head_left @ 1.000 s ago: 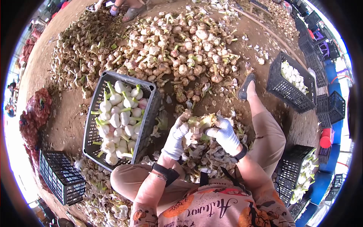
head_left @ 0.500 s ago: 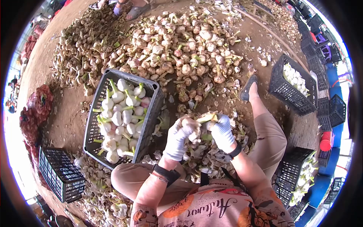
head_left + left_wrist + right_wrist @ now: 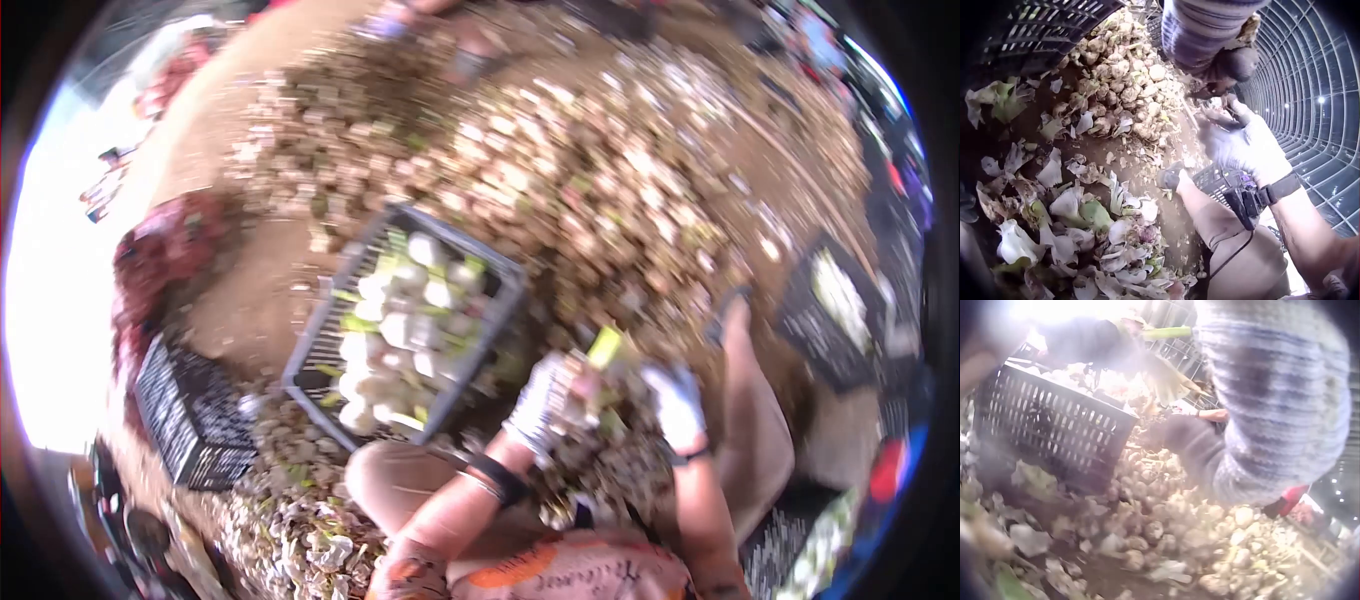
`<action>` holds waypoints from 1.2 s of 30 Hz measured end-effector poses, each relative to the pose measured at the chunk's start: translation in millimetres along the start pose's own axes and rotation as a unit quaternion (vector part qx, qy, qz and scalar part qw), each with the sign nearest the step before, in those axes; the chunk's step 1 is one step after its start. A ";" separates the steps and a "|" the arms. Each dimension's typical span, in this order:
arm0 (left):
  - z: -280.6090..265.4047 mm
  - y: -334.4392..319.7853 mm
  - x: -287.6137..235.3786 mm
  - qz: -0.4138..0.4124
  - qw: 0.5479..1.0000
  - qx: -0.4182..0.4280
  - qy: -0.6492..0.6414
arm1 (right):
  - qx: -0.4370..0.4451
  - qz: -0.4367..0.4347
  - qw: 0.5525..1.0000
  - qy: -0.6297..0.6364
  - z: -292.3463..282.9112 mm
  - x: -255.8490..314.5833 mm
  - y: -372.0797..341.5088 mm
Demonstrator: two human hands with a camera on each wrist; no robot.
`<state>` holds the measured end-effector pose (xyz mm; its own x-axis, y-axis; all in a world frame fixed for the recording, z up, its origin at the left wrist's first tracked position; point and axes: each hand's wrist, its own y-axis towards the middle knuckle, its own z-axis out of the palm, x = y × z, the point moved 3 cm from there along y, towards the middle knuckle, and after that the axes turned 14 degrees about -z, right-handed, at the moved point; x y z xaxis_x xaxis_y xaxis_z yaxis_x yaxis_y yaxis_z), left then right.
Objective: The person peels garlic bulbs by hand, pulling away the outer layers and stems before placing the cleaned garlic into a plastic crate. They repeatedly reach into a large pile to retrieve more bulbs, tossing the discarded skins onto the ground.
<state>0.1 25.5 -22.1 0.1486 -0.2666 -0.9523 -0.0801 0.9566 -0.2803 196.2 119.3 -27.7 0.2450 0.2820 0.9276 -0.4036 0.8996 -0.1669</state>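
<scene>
In the head view, a garlic bulb with a cut green stem (image 3: 605, 347) is gripped by my gloved left hand (image 3: 540, 400). Seen from the left wrist, the fingers of the left hand (image 3: 1210, 37) curl round it, hiding most of the bulb. A pale husk (image 3: 1169, 381) hangs below the stem in the right wrist view. My gloved right hand (image 3: 677, 405) is a short way to the right, apart from the bulb, fingers loosely bent with nothing visible in them. Left of the hands stands a crate (image 3: 480, 335) of cleaned white garlic bulbs (image 3: 400, 330).
Ahead lies a large heap of unpeeled garlic (image 3: 590, 170). Loose husks (image 3: 1072, 231) cover the ground between the legs. A black crate (image 3: 195, 420) stands at the left, another (image 3: 830, 320) at the right. Red mesh sacks (image 3: 165, 260) lie far left. Another person's foot (image 3: 470, 60) shows beyond the heap.
The head view has swung left and blurred, moving the scene rightward. Both hands were together on the garlic bulb; now the right hand is away from it and the left keeps hold.
</scene>
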 end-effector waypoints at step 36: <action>20.7 -4.0 -9.0 -0.030 0.988 -0.065 -0.136 | -0.113 -0.004 0.993 0.015 60.7 18.0 9.9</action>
<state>19.5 26.6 -10.0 0.4153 -0.2637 -0.8706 -0.1863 0.9121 -0.3651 143.1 113.0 7.6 0.2754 0.2807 0.9195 -0.1939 0.9530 -0.2328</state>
